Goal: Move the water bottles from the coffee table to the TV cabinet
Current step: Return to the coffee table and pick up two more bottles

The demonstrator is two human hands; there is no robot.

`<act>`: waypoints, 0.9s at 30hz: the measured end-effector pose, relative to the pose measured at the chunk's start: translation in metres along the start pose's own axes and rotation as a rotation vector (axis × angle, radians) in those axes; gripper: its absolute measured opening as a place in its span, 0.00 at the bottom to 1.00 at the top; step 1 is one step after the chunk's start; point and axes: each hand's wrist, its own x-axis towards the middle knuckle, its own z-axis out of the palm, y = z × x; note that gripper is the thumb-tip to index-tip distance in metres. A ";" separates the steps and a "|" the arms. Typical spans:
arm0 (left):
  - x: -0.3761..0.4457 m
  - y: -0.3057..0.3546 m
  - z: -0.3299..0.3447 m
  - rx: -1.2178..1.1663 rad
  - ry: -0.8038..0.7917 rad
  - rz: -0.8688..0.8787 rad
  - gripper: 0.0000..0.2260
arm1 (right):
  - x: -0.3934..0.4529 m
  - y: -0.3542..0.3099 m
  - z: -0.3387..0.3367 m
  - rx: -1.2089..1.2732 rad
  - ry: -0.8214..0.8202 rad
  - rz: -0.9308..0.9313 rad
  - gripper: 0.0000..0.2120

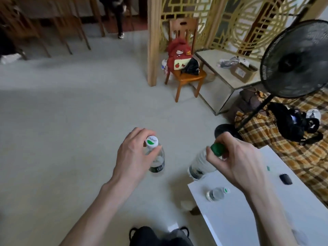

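Both bottles held only by fingertip pinch at the caps, left grip (pixel 136 153) on white-capped bottle (pixel 156 160), right grip (pixel 230 157) on green-capped bottle (pixel 200 166): likely to slip or swing loose over the floor (pixel 71 121).

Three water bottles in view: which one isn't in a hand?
The small clear bottle lying on its side on the white coffee table. The white-capped and green-capped bottles are both hand-held.

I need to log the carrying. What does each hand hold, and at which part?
The left hand holds a white-capped water bottle by its neck. The right hand holds a green-capped water bottle by its cap.
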 end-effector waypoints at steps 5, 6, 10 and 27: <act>0.000 -0.045 -0.066 0.025 0.172 -0.071 0.13 | 0.041 -0.080 0.029 0.015 0.019 -0.155 0.14; 0.000 -0.053 -0.079 0.028 0.204 -0.089 0.14 | 0.049 -0.096 0.034 0.033 0.009 -0.194 0.14; 0.003 -0.086 -0.127 0.065 0.327 -0.149 0.14 | 0.085 -0.155 0.056 0.104 -0.017 -0.352 0.14; 0.049 -0.217 -0.305 0.156 0.657 -0.457 0.14 | 0.239 -0.420 0.182 0.429 -0.294 -0.823 0.14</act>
